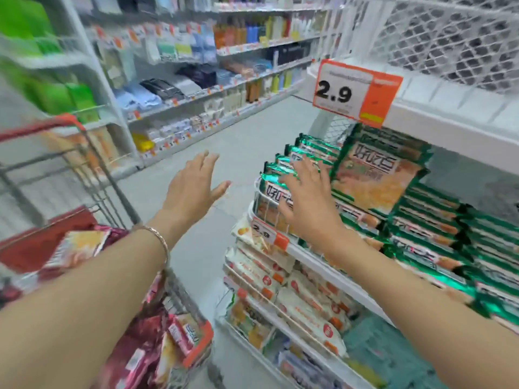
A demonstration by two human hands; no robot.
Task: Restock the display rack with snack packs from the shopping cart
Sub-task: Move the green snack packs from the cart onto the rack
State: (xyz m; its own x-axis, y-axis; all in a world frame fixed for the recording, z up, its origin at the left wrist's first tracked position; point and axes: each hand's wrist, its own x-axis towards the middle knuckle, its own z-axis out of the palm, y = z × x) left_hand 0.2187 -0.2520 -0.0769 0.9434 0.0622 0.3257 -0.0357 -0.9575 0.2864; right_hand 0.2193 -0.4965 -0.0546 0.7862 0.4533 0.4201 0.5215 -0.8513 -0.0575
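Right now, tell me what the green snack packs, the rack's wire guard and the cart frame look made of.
Green snack packs: glossy film, likely metallised plastic; bright glints on crimped edges. Wire guard: thin bars, seemingly white-coated metal. Cart frame: grey metal rods, apparently; blur leaves finish unclear.

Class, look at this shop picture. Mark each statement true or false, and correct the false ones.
1. The left hand is gripping something. False: it is open in the air over the aisle, fingers straight, holding nothing.
2. The right hand is spread, open, at the green foil snack packs on the white wire display rack. True.
3. The orange-and-white price tag on the upper shelf reads 5.9. False: it reads 2.9.
4. Dark red snack packs lie in the metal shopping cart. True.
5. The thin bracelet is on the right wrist. False: it is on the left wrist.
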